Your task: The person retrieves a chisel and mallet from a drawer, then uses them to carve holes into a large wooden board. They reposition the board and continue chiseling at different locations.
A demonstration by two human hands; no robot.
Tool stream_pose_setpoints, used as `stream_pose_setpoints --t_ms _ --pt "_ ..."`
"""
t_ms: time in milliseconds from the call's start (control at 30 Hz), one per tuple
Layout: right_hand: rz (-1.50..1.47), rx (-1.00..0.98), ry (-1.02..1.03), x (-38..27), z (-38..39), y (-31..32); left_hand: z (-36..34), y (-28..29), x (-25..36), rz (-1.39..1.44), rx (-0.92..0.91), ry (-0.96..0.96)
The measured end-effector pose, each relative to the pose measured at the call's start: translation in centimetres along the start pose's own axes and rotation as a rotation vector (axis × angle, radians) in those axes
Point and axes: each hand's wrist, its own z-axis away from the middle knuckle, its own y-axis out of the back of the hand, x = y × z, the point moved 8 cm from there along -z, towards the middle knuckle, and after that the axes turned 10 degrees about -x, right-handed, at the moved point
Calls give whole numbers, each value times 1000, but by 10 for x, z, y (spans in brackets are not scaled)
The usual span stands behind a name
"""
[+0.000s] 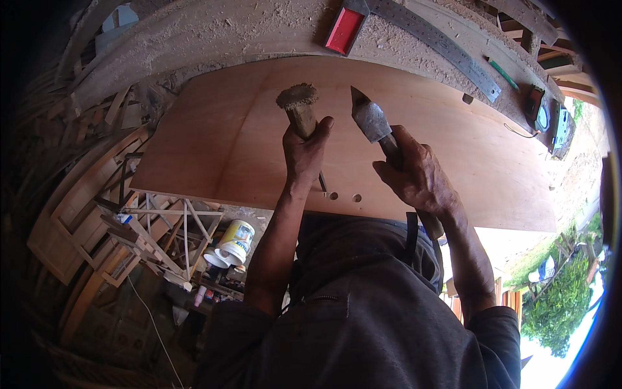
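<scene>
My left hand [303, 154] is closed around the wooden handle of a chisel [300, 115], whose struck end is frayed and mushroomed. The chisel's narrow blade points down to the near edge of a reddish-brown wooden panel [227, 133], by a small cut mark left of two round holes [356, 198]. In my right hand [420, 174] is a hammer [371, 121], gripped by its dark handle. Its metal head, with a pointed end, is raised over the panel, apart from the chisel.
Beyond the panel runs a bench strewn with shavings, holding a try square [427, 35] with a red stock, a green pencil [504, 74] and a tape measure [536, 107]. Wooden frames [97, 214] and a white-yellow bucket [236, 240] stand at the left.
</scene>
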Motion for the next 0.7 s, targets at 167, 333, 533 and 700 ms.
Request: stream_pose_setpoints --t_ms 167,333,533,700 --pt "8 18 -7 0 -2 4 0 -3 10 40 -25 -50" --pt "5 28 -26 1 -3 7 -3 -2 3 16 10 -25" --pt "22 57 -28 5 -6 9 -2 -12 11 -150 -27 -9" --pt "29 55 -2 -1 -8 11 -2 -10 11 -190 127 -62"
